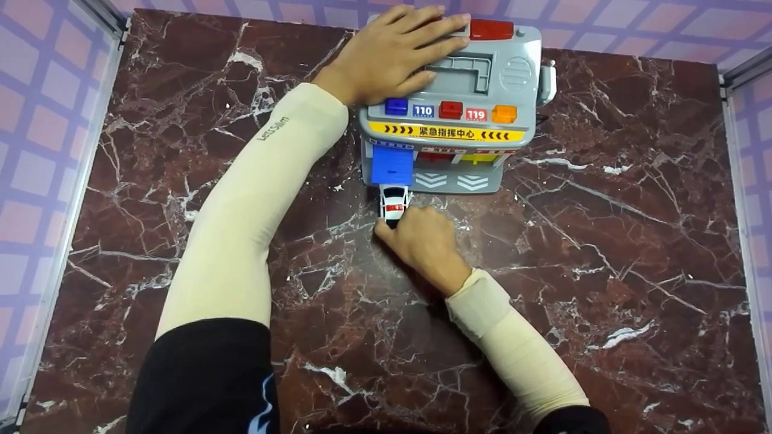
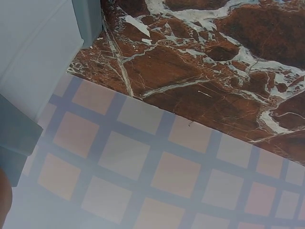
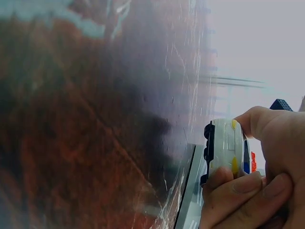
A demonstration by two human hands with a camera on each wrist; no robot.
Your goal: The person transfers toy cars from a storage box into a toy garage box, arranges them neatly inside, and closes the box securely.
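White toy car pinched in right hand grip at garage blue door; left hand flat on roof.

Dark red marble tabletop with white veins, purple-and-pink checkered walls on left, right and far sides

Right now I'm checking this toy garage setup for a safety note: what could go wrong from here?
The right hand pinches the small white car only at its rear, right at the blue door; the grip could slip or the car could snag on the door's edge. The left hand rests flat on the station roof; if it lifts, a push might slide the toy across the smooth marble table.
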